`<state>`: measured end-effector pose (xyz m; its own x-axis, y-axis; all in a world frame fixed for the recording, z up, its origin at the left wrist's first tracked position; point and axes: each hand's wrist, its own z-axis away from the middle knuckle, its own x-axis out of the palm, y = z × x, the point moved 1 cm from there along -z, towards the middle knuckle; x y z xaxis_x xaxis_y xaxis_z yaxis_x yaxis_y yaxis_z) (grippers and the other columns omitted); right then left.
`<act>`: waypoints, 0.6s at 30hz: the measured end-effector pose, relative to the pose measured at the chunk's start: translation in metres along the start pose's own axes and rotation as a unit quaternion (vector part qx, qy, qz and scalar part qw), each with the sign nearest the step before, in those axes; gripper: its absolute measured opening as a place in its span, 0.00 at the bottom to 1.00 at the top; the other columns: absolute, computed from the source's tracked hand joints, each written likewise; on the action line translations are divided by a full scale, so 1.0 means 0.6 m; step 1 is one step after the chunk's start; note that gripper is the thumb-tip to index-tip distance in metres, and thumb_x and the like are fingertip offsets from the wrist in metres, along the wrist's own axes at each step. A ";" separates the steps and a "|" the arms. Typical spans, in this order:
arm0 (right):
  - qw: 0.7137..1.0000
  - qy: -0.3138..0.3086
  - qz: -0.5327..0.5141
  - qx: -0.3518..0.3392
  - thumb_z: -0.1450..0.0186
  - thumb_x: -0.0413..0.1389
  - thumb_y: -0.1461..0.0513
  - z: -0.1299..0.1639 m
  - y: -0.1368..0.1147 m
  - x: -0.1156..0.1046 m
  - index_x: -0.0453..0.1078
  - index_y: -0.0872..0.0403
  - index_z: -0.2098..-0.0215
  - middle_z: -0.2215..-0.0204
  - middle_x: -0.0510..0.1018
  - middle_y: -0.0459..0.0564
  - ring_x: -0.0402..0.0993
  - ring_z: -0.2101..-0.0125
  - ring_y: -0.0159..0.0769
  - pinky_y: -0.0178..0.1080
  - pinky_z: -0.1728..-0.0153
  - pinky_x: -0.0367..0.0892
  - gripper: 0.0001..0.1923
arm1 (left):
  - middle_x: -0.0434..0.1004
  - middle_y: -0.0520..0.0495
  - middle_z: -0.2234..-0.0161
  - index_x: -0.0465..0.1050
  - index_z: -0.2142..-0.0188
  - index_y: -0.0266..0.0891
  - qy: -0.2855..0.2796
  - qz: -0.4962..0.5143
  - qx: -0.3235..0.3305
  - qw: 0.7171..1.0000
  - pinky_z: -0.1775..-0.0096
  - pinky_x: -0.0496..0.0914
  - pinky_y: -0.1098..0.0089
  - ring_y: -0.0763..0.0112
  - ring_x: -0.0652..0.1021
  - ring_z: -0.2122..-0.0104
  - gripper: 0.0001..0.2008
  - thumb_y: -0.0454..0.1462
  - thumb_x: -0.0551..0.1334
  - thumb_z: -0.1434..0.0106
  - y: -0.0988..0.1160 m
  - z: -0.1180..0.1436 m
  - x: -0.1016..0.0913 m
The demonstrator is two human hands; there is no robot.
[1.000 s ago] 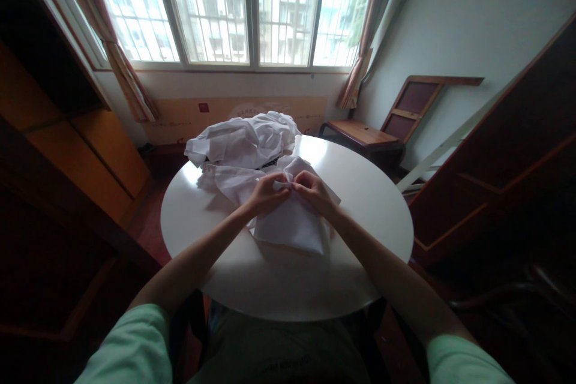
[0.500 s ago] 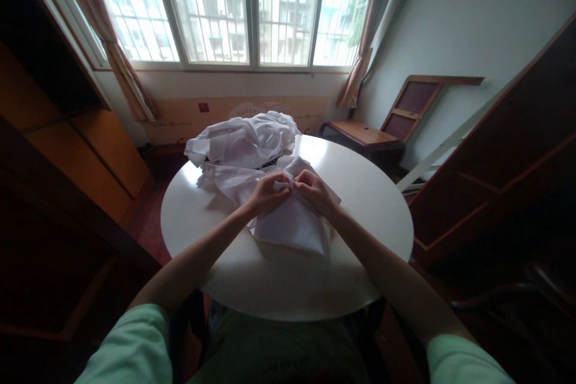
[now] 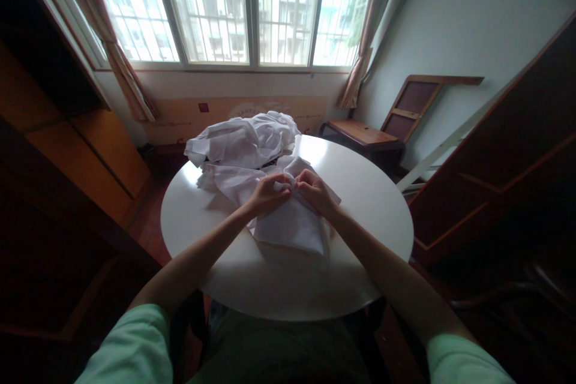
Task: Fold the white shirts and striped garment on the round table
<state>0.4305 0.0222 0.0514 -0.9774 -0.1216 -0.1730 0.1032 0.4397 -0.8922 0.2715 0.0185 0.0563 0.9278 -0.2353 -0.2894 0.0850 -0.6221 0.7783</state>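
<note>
A thin white cloth (image 3: 290, 228) lies bunched over the middle of the round white table (image 3: 288, 288). My left hand (image 3: 271, 191) pinches a gathered fold of it from the left. Close beside it, my right hand (image 3: 311, 187) has its fingertips closed on the same gathered part. The fingers of both hands nearly meet there, and small details between them cannot be made out. Below the hands the cloth's front part spreads flat towards me; other parts reach out to the left and behind.
A larger heap of white fabric (image 3: 247, 138) sits at the table's far left edge. Behind the table stand a wooden chair (image 3: 366, 131) and a barred window (image 3: 211, 12). Orange cabinets (image 3: 85, 162) are on the left, a dark wooden panel (image 3: 490, 192) on the right.
My right hand has shifted very slightly to the right, away from the left fingertips. The left hand and the cloth look almost unchanged.
</note>
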 end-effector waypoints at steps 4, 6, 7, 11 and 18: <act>1.000 0.011 -0.004 -0.008 0.48 0.54 0.57 0.000 0.002 0.002 0.59 0.53 0.77 0.77 0.63 0.43 0.57 0.76 0.28 0.35 0.74 0.55 0.09 | 0.74 0.47 0.69 0.72 0.71 0.34 0.004 -0.011 -0.005 1.000 0.69 0.65 0.75 0.72 0.71 0.68 0.07 0.36 0.62 0.50 -0.006 0.000 -0.001; 0.999 0.036 -0.003 -0.007 0.47 0.54 0.57 -0.001 0.002 0.001 0.59 0.53 0.77 0.78 0.63 0.43 0.56 0.76 0.28 0.35 0.75 0.55 0.10 | 0.74 0.48 0.70 0.72 0.71 0.34 0.013 -0.007 -0.005 1.000 0.69 0.65 0.75 0.72 0.71 0.69 0.07 0.35 0.62 0.50 -0.006 0.000 -0.002; 0.998 0.059 -0.001 -0.005 0.47 0.54 0.56 -0.001 0.001 -0.001 0.59 0.53 0.77 0.78 0.63 0.43 0.56 0.77 0.28 0.35 0.75 0.55 0.10 | 0.74 0.48 0.70 0.72 0.71 0.34 0.017 -0.002 -0.006 1.000 0.69 0.65 0.75 0.73 0.71 0.70 0.06 0.35 0.62 0.51 -0.005 0.000 -0.003; 0.983 0.181 0.021 -0.003 0.45 0.53 0.55 -0.005 -0.002 -0.017 0.59 0.52 0.75 0.78 0.62 0.43 0.57 0.77 0.29 0.35 0.75 0.57 0.10 | 0.73 0.50 0.75 0.74 0.72 0.34 0.001 0.032 -0.056 0.998 0.73 0.63 0.77 0.77 0.69 0.76 0.06 0.36 0.61 0.49 0.003 -0.001 -0.005; 0.920 0.378 0.064 -0.081 0.40 0.48 0.53 -0.005 0.003 -0.045 0.55 0.51 0.70 0.74 0.61 0.44 0.59 0.75 0.30 0.34 0.74 0.59 0.10 | 0.69 0.53 0.80 0.70 0.75 0.34 -0.021 0.024 -0.119 0.992 0.78 0.60 0.78 0.78 0.67 0.80 0.13 0.43 0.64 0.50 0.002 0.000 0.001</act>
<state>0.4563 0.0290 0.0559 -0.8140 0.5678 0.1225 0.2573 0.5415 -0.8004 0.2721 0.0176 0.0569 0.9171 -0.2943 -0.2689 0.1298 -0.4174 0.8994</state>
